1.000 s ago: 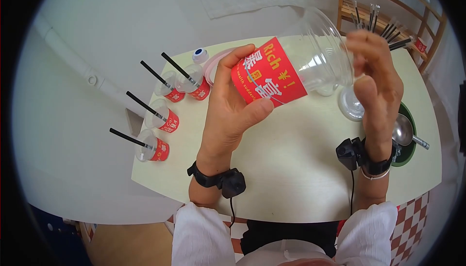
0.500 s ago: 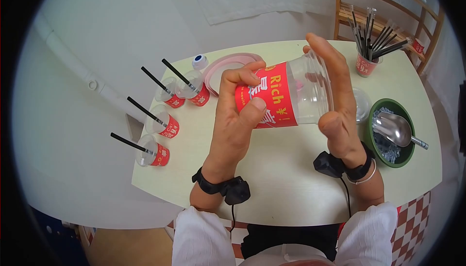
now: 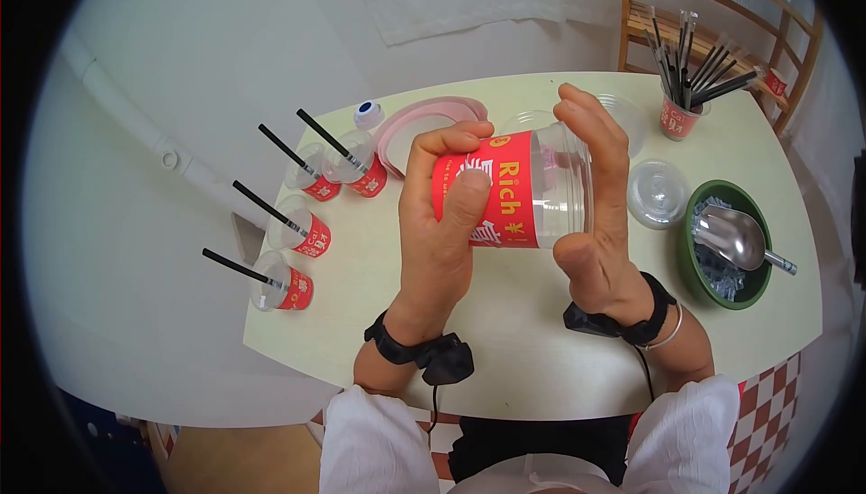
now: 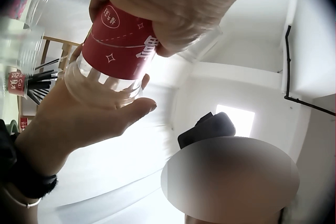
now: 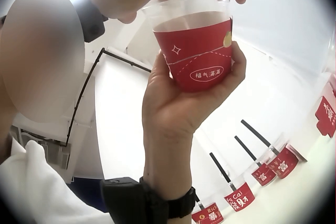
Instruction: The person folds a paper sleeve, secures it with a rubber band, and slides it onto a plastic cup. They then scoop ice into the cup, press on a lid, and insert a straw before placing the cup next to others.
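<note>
My left hand point(image 3: 442, 205) grips a clear plastic cup point(image 3: 511, 192) by its red paper sleeve, thumb across the printed side. The cup lies on its side above the table, mouth to the right. My right hand point(image 3: 606, 210) has its palm against the cup's clear rim, fingers and thumb fairly straight. In the left wrist view, the right thumb sticks out past the rim of the cup point(image 4: 115, 45). Seen from the right wrist, the left hand point(image 5: 178, 108) cradles the sleeved base.
Several lidded cups with black straws point(image 3: 298, 291) stand along the left. A pink tray point(image 3: 406, 129) and a small white bottle point(image 3: 368, 114) are behind. To the right are a clear lid point(image 3: 657, 193), a green bowl point(image 3: 756, 288) with a metal scoop point(image 3: 732, 238), and a cup of straws point(image 3: 677, 120).
My right hand has moved left from beyond the cup's mouth and come against its rim. The left hand has turned the cup nearly level.
</note>
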Demonstrator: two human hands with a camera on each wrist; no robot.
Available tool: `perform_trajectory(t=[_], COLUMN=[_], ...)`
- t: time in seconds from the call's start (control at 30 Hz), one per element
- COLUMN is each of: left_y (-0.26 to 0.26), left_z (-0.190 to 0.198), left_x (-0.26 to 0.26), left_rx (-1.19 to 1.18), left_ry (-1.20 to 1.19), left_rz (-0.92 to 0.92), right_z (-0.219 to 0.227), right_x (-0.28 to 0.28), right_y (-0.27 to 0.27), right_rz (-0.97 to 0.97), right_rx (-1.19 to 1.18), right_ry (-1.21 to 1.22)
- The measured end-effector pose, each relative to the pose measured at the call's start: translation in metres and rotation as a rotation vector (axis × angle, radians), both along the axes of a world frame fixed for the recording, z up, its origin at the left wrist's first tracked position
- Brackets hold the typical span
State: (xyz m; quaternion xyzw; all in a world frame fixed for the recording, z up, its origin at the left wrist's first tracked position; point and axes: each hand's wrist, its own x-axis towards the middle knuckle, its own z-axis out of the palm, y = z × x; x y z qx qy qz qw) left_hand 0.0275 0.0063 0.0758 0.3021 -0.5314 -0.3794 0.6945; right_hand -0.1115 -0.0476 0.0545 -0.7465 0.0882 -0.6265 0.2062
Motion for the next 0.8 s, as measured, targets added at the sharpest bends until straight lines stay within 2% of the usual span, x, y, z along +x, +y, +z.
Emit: perform_trajectory(t=[0.1,0.3,0.4,0.5,0.63,0.8], left_y=[0.001,0.003,0.006,0.0,-0.002,0.003], left_z=[0.0,0.001,0.009,0.004,-0.002,0.005], left_x=[0.002,0.001,0.002,0.002,0.003,0.004], left_rx=[-0.018,-0.012,0.031,-0.011,-0.057,-0.013], left_ry=[-0.064,-0.199,-0.072,-0.018,-0.183,-0.199], left_rz=[0.043,0.17,0.067,0.131,0.225,0.16], right_z=[-0.007,-0.009,0.0,-0.001,-0.011,-0.001], right_x=[0.007,0.009,0.004,0.007,0.012,0.008], right_y=[0.0,0.0,0.003,0.005,0.003,0.005], right_rz=[0.008,0.126,0.184,0.203,0.153,0.078], right_rx=[-0.007,0.139,0.259,0.238,0.158,0.095], right_ry=[-0.016,-0.049,-0.021,-0.013,-0.013,-0.007])
